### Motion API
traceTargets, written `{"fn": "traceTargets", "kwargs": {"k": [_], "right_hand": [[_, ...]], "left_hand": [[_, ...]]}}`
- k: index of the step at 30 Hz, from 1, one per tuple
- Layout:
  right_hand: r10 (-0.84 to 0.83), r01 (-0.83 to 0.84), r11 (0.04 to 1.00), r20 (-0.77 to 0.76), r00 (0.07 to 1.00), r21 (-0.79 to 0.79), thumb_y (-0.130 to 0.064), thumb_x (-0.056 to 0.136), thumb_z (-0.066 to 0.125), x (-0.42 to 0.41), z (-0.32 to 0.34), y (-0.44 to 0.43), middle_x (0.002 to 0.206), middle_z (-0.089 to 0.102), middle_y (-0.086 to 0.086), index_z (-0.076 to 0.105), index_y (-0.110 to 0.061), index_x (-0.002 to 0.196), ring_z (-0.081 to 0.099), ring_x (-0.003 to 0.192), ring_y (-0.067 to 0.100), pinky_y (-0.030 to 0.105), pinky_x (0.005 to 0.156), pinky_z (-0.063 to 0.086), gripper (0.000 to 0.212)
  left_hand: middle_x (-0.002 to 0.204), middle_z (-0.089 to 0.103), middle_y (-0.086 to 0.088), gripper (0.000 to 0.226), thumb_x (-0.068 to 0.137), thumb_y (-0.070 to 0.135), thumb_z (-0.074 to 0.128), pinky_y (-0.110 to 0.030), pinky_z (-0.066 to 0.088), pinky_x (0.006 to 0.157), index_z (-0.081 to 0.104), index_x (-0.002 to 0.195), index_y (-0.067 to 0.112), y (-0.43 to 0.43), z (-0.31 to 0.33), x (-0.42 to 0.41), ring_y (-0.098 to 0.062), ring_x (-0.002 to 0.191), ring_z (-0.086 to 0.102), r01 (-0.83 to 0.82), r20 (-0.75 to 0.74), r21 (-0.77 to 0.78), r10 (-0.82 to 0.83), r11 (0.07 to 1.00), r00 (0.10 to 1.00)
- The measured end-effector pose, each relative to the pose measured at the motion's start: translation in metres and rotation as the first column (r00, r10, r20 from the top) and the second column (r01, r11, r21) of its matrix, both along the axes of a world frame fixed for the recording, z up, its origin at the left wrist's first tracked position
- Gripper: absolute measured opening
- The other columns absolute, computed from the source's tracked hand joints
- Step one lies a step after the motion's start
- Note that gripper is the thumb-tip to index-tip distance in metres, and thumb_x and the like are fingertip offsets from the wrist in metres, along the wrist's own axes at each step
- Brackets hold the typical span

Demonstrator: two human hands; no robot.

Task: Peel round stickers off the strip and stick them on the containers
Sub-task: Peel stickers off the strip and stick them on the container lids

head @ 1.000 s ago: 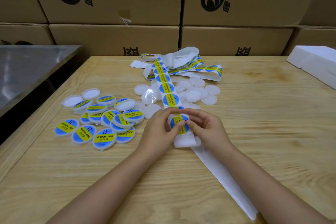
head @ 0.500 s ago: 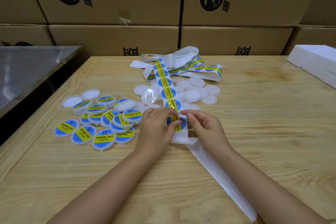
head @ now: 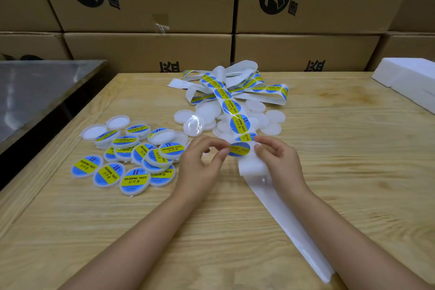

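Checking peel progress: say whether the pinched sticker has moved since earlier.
Yes. The sticker has risen from the strip toward the blank containers, pinched by the left hand.

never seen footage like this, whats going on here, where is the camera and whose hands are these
There is no machine here. A person works with bare hands, and the view comes from a camera worn on their head, looking forward and down. On the wooden table lie a long sticker strip, a pile of labelled containers on the left and plain white containers further back. The left hand pinches a round blue-and-yellow sticker, which looks partly lifted off the strip, while the right hand holds the strip beside it. Empty backing paper trails toward the person. Cardboard boxes are stacked behind the table.
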State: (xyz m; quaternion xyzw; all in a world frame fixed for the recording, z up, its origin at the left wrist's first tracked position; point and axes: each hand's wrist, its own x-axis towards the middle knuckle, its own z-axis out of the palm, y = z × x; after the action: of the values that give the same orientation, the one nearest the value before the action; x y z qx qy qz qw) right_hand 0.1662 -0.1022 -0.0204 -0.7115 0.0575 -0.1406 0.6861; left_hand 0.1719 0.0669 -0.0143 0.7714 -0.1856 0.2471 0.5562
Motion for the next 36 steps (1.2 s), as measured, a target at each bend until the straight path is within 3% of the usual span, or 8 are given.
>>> {"fn": "traceTargets", "kwargs": {"k": [5, 9, 11, 13, 20, 25, 31, 36], "right_hand": [[-0.079, 0.087, 0.895, 0.036, 0.996, -0.438, -0.002, 0.081, 0.062, 0.001, -0.002, -0.003, 0.111, 0.067, 0.001, 0.064, -0.015, 0.117, 0.062, 0.101, 0.017, 0.026, 0.086, 0.045, 0.038], [0.037, 0.345, 0.457, 0.405, 0.914, -0.82, 0.009, 0.065, 0.067, -0.001, 0.003, 0.0, 0.115, 0.059, 0.017, 0.066, -0.005, 0.111, 0.045, 0.106, 0.031, 0.034, 0.094, 0.037, 0.048], [0.105, 0.382, 0.396, 0.455, 0.884, -0.835, 0.015, 0.061, 0.066, -0.003, 0.004, 0.004, 0.098, 0.062, 0.018, 0.067, -0.002, 0.103, 0.052, 0.09, 0.034, 0.033, 0.082, 0.04, 0.045], [0.135, 0.333, 0.428, 0.424, 0.896, -0.84, 0.016, 0.065, 0.065, -0.006, 0.004, 0.01, 0.085, 0.063, 0.014, 0.066, -0.001, 0.096, 0.057, 0.077, 0.033, 0.031, 0.072, 0.04, 0.035], [0.046, 0.121, 0.867, 0.319, 0.946, -0.483, -0.014, 0.079, 0.058, -0.015, 0.017, 0.014, 0.079, 0.06, -0.014, 0.067, -0.014, 0.088, 0.051, 0.076, 0.008, 0.009, 0.07, 0.033, 0.013], [0.018, 0.156, 0.867, 0.341, 0.94, -0.474, -0.005, 0.082, 0.068, -0.017, 0.019, 0.017, 0.08, 0.059, -0.01, 0.064, -0.014, 0.078, 0.053, 0.087, 0.015, 0.015, 0.076, 0.035, 0.011], [-0.022, 0.272, 0.812, 0.439, 0.898, -0.516, -0.013, 0.082, 0.062, -0.018, 0.016, 0.021, 0.085, 0.055, -0.014, 0.064, -0.012, 0.08, 0.045, 0.095, 0.016, 0.024, 0.086, 0.034, 0.003], [-0.039, 0.263, 0.876, 0.484, 0.874, -0.404, -0.011, 0.083, 0.059, -0.018, 0.017, 0.018, 0.087, 0.058, -0.014, 0.059, -0.018, 0.083, 0.05, 0.095, 0.009, 0.012, 0.087, 0.034, 0.007]], "left_hand": [[0.072, 0.068, 0.023, 0.028, 0.081, 0.005, 0.069, -0.012, 0.045, 0.068, 0.064, 0.076, 0.031, 0.0, 0.002, 0.003, 0.007, 0.07, 0.059, 0.032, -0.222, -0.216, -0.081, 0.976, 0.972], [0.067, 0.068, 0.016, 0.022, 0.08, 0.003, 0.068, -0.013, 0.048, 0.065, 0.066, 0.077, 0.025, 0.001, 0.002, 0.005, 0.002, 0.065, 0.061, 0.08, -0.286, -0.38, -0.199, 0.921, 0.937], [0.068, 0.069, 0.011, 0.02, 0.081, 0.002, 0.066, -0.018, 0.053, 0.066, 0.067, 0.077, 0.022, 0.0, 0.001, 0.005, -0.004, 0.064, 0.062, 0.102, -0.311, -0.449, -0.262, 0.888, 0.914], [0.072, 0.071, 0.006, 0.017, 0.082, 0.0, 0.063, -0.025, 0.057, 0.069, 0.067, 0.079, 0.016, -0.002, -0.001, 0.005, -0.008, 0.069, 0.065, 0.122, -0.338, -0.515, -0.332, 0.848, 0.881], [0.073, 0.071, 0.005, 0.016, 0.083, -0.004, 0.061, -0.029, 0.058, 0.073, 0.065, 0.081, 0.011, -0.002, -0.001, 0.005, -0.008, 0.074, 0.066, 0.137, -0.359, -0.553, -0.384, 0.822, 0.851], [0.083, 0.072, 0.003, 0.015, 0.084, 0.003, 0.062, -0.034, 0.056, 0.08, 0.068, 0.088, 0.016, -0.001, -0.001, 0.004, -0.014, 0.082, 0.067, 0.145, -0.356, -0.513, -0.364, 0.846, 0.861], [0.092, 0.07, 0.006, 0.036, 0.091, 0.003, 0.051, -0.029, 0.054, 0.079, 0.053, 0.126, 0.013, -0.004, 0.0, 0.001, -0.016, 0.093, 0.069, 0.222, -0.325, -0.499, -0.418, 0.838, 0.848], [0.098, 0.064, -0.005, 0.047, 0.093, -0.003, 0.045, -0.03, 0.053, 0.075, 0.043, 0.129, 0.029, 0.002, 0.003, 0.005, -0.018, 0.09, 0.066, 0.172, -0.33, -0.563, -0.41, 0.809, 0.85]]}}
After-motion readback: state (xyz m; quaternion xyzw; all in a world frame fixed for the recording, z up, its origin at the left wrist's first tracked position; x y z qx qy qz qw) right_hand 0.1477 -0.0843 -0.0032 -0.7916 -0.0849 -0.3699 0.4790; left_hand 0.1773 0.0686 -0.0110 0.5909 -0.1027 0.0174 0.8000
